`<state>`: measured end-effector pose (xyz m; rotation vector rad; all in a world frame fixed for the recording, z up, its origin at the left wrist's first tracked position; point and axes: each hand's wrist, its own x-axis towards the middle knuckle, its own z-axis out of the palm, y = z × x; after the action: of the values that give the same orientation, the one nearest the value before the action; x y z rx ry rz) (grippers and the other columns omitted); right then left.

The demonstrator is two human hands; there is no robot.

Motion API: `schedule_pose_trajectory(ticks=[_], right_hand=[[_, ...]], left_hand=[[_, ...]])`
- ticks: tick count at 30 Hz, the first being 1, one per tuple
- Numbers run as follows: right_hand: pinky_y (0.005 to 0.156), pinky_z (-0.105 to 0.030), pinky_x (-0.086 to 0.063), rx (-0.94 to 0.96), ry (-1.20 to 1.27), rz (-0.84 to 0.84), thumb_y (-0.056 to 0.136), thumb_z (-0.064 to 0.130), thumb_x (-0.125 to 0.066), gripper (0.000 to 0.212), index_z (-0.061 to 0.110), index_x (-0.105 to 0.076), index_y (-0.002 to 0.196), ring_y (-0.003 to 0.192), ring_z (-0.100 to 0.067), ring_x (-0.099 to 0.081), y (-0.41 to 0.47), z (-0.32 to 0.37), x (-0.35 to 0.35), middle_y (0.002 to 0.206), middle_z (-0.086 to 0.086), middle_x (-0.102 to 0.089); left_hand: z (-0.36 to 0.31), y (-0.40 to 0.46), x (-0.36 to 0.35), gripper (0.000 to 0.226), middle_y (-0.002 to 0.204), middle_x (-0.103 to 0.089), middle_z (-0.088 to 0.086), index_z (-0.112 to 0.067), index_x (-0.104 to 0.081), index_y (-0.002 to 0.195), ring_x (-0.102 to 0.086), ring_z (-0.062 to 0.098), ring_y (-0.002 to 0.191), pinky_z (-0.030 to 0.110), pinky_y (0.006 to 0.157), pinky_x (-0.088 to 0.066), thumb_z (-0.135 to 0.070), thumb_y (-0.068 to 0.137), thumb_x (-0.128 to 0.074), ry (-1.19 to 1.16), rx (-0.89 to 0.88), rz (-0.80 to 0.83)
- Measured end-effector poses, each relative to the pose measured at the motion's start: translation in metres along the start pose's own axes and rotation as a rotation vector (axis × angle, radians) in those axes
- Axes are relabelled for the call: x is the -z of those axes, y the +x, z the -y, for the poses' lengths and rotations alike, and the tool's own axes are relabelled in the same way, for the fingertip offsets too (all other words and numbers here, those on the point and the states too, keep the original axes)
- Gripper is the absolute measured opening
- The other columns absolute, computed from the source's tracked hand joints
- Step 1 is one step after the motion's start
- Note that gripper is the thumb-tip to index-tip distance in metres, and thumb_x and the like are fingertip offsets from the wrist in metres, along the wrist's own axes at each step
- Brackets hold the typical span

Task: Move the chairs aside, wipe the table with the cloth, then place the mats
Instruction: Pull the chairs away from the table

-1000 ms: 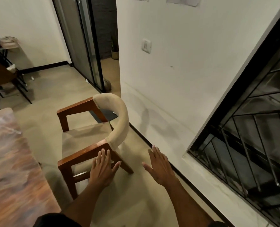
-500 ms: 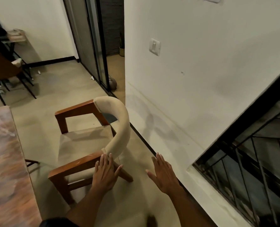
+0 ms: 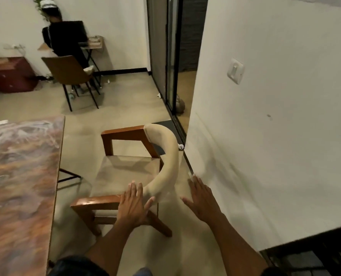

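Your left hand point(image 3: 132, 206) rests flat, fingers straight, on the chair's point(image 3: 129, 172) near armrest; your right hand point(image 3: 202, 200) hovers spread wide at three o'clock. The bench point(image 3: 20, 176) lies at nine o'clock.

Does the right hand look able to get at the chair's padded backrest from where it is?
Probably yes: the right hand is open beside the backrest, with only bare floor between them.
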<state>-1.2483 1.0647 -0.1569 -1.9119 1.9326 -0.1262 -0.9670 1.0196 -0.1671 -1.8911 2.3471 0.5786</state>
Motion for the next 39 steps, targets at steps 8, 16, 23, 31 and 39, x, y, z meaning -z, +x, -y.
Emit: schedule_pose_trajectory(ticks=[8, 16, 23, 31, 39], right_hand=[[0.131, -0.046, -0.009, 0.082, 0.022, 0.036, 0.082, 0.090, 0.000, 0.112, 0.021, -0.009, 0.169, 0.165, -0.022, -0.001, 0.081, -0.013, 0.015, 0.178, -0.004, -0.005], [0.133, -0.050, -0.011, 0.158, -0.128, 0.091, 0.076, 0.096, 0.001, 0.118, 0.024, -0.003, 0.170, 0.165, -0.023, 0.003, 0.155, -0.041, 0.038, 0.179, -0.002, 0.002], [0.132, -0.052, -0.020, 0.301, -0.226, 0.160, 0.078, 0.098, 0.000, 0.121, 0.021, -0.010, 0.170, 0.165, -0.028, -0.008, 0.211, -0.040, 0.056, 0.178, -0.006, -0.007], [0.131, -0.047, -0.012, 0.532, -0.390, 0.278, 0.098, 0.066, -0.057, 0.097, 0.022, -0.008, 0.170, 0.165, -0.027, -0.004, 0.285, -0.046, 0.072, 0.179, -0.005, -0.001], [0.131, -0.043, -0.007, 0.805, -0.502, 0.427, 0.099, 0.057, -0.062, 0.098, 0.025, -0.002, 0.170, 0.165, -0.026, 0.003, 0.370, -0.075, 0.081, 0.178, -0.003, 0.005]], left_hand=[[-0.012, 0.052, 0.007, 0.123, 0.177, -0.009, 0.018, -0.015, 0.003, 0.170, -0.009, 0.033, 0.165, 0.052, 0.132, -0.013, -0.092, 0.075, 0.019, -0.009, 0.076, 0.012], [-0.034, 0.124, 0.002, 0.142, 0.177, 0.013, 0.012, -0.016, 0.008, 0.170, 0.011, 0.028, 0.165, 0.047, 0.132, 0.004, -0.092, 0.055, 0.041, -0.095, 0.078, 0.033], [-0.027, 0.144, -0.002, 0.132, 0.176, 0.015, 0.013, -0.015, 0.009, 0.169, 0.012, 0.029, 0.164, 0.044, 0.128, 0.009, -0.089, 0.064, 0.037, -0.100, 0.175, -0.002], [-0.055, 0.162, -0.017, 0.095, 0.177, 0.015, 0.014, -0.017, 0.007, 0.170, 0.013, 0.029, 0.164, 0.039, 0.123, 0.013, -0.079, 0.099, -0.010, -0.144, 0.285, 0.036], [-0.121, 0.205, -0.045, 0.096, 0.176, 0.013, 0.018, -0.019, 0.011, 0.169, 0.010, 0.032, 0.164, 0.039, 0.129, 0.003, -0.076, 0.102, -0.029, -0.309, 0.387, 0.080]])
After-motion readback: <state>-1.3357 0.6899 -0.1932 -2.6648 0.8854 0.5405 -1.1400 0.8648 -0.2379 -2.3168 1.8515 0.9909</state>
